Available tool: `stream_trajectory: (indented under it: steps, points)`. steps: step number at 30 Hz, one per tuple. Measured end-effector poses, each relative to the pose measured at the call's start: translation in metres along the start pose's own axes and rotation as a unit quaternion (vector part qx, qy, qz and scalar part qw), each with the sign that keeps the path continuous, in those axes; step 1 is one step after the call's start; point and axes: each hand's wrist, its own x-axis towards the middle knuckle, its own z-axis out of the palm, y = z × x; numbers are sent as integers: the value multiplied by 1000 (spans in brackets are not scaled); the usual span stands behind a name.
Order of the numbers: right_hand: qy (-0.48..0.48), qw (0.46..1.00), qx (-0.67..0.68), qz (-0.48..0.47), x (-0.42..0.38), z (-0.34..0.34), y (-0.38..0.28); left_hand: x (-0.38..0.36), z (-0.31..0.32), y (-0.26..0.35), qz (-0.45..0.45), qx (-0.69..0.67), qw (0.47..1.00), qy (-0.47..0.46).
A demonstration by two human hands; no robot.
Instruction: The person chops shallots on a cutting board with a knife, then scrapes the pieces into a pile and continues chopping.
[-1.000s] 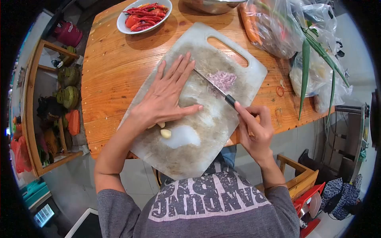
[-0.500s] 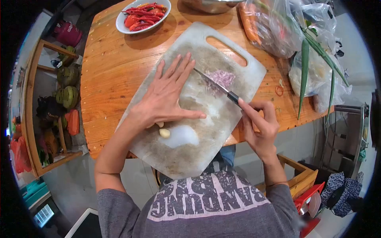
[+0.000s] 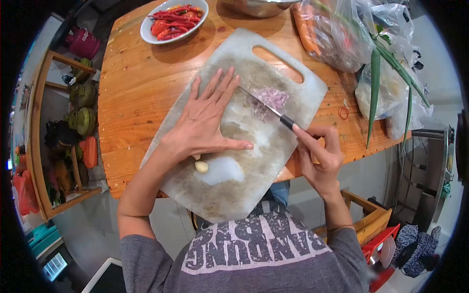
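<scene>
My left hand (image 3: 201, 122) lies flat on the worn white cutting board (image 3: 220, 198), its fingers spread and the thumb stretched to the right. Beside its wrist sits a peeled garlic clove (image 3: 201, 167), and another pale piece shows partly under the hand. In my right hand (image 3: 322, 158) is the black handle of a knife (image 3: 266, 106). The blade points up and left, its tip close to my left fingertips. Finely chopped purple shallot (image 3: 274, 97) forms a small heap along the blade's far side, with some bits on the near side.
Beyond the board stand a white bowl of red chilies and tomatoes (image 3: 175, 22) and a metal bowl (image 3: 259, 7). To the right lie plastic bags with carrots (image 3: 306, 30), green leaves (image 3: 375, 88) and a red rubber band (image 3: 343, 113). The board overhangs the table's (image 3: 127, 97) near edge.
</scene>
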Motion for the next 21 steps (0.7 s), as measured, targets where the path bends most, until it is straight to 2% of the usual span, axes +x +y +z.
stream_trajectory:
  steps: [2, 6, 8, 15, 17, 21]
  points:
    - [2, 1000, -4, 4, -6, -1, -4, 0, 3, -1, 9, -1, 1000, 26]
    - [-20, 999, 29, 28, -10, -6, -18, -3, 2, 2, 9, 5, 1000, 0]
    - [-9, 999, 49, 2, -12, 1, -29, -1, -1, 0, 17, 4, 1000, 3]
    - [-49, 998, 30, 40, -19, 14, -17, -1, -1, -1, 22, 3, 1000, 0]
    - [-33, 999, 26, 18, -14, 3, -27, -1, -2, -2, 17, 9, 1000, -18]
    - [-19, 999, 39, 30, -19, -1, -29, 2, -4, -3, 23, 0, 1000, 8]
